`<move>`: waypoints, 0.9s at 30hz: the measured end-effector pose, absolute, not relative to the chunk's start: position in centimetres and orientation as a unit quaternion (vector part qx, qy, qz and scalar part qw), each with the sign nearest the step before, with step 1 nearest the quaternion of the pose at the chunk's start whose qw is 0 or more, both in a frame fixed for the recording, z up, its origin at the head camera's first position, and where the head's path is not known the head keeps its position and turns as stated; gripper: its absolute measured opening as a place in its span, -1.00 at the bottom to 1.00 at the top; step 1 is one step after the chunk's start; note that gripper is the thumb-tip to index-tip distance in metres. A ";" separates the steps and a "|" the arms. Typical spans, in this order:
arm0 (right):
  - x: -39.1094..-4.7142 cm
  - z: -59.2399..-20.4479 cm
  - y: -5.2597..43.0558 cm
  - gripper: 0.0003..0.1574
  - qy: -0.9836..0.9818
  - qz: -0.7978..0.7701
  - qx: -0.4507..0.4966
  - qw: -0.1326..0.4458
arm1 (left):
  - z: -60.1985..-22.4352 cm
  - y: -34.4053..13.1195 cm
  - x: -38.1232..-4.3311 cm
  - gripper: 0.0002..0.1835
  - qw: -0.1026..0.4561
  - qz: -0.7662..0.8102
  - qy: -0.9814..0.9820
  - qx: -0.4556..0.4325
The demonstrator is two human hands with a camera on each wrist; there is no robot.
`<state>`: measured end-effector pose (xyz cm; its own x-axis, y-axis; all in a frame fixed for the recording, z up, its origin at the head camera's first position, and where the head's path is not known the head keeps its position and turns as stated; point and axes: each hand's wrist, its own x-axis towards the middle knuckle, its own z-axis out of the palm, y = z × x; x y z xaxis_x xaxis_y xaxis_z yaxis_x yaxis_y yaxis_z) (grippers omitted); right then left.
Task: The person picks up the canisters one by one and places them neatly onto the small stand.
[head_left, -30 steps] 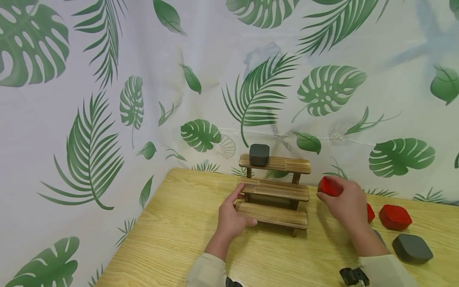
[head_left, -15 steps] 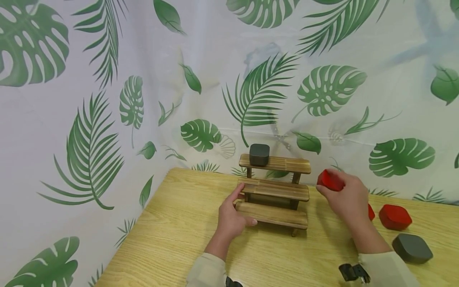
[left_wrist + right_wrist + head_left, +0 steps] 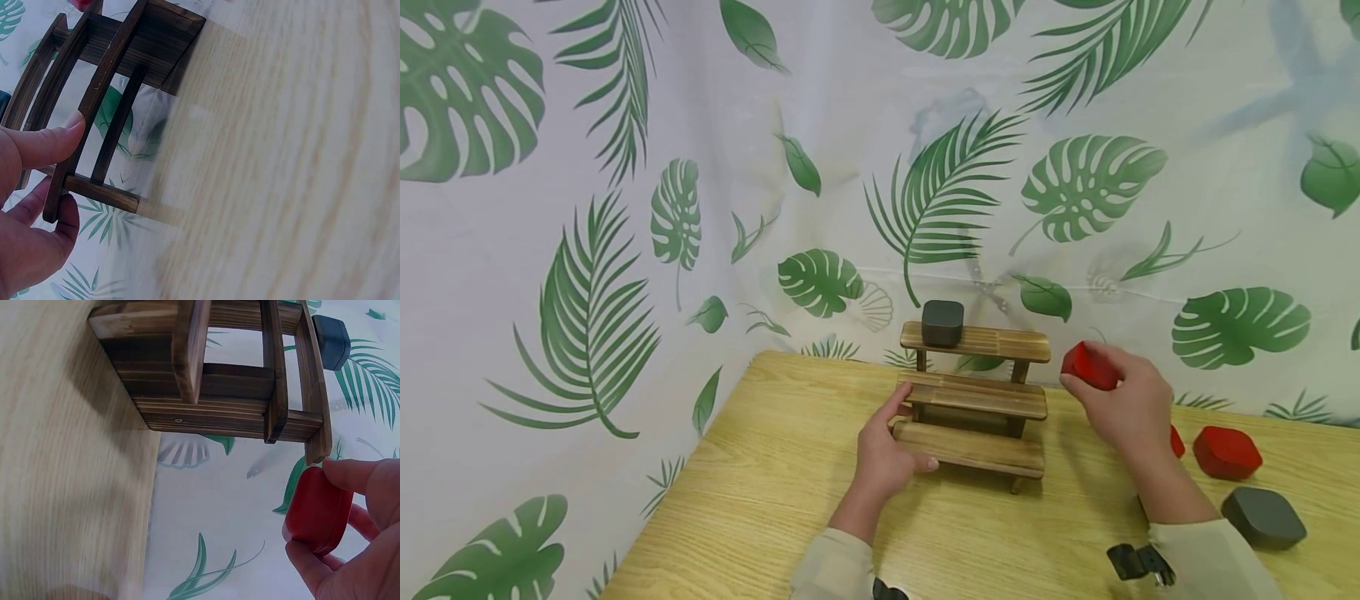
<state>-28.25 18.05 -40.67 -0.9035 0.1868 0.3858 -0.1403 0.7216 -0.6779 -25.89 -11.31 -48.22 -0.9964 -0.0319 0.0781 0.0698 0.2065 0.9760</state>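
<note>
A three-tier wooden shelf point(image 3: 977, 450) stands on the table, with a dark grey rounded block point(image 3: 942, 323) on the left of its top tier. My left hand point(image 3: 883, 454) grips the left end of the lower tier; in the left wrist view its thumb point(image 3: 53, 144) lies on one side of the board and fingers curl round the other. My right hand point(image 3: 1127, 408) pinches a red rounded block point(image 3: 1088, 367) in the air, right of the shelf's upper tiers. In the right wrist view that red block point(image 3: 317, 509) is close to the end of the top tier.
On the table point(image 3: 760, 467) at the right lie another red block point(image 3: 1227, 452) and a dark grey block point(image 3: 1264, 518). A further red block point(image 3: 1177, 442) is mostly hidden behind my right wrist. A leaf-printed curtain point(image 3: 820, 167) hangs behind and at the left.
My right hand has risen slightly with the red block, from about middle-tier height toward the top tier. My left hand and the shelf have stayed in place.
</note>
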 end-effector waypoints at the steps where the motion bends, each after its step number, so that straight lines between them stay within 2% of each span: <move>1: -28.3 -40.6 18.0 -0.28 -0.900 0.374 -0.012 0.223 | -48.2 -11.3 -25.9 0.21 0.042 -0.629 -0.776 -0.014; 12: -28.3 -40.0 17.6 -0.33 -0.882 0.396 -0.001 0.257 | -48.1 -11.3 -25.9 0.21 0.049 -0.629 -0.776 -0.018; 27: -28.6 -39.5 17.0 -0.32 -0.874 0.416 -0.007 0.251 | -48.4 -11.3 -26.0 0.23 0.049 -0.636 -0.770 -0.017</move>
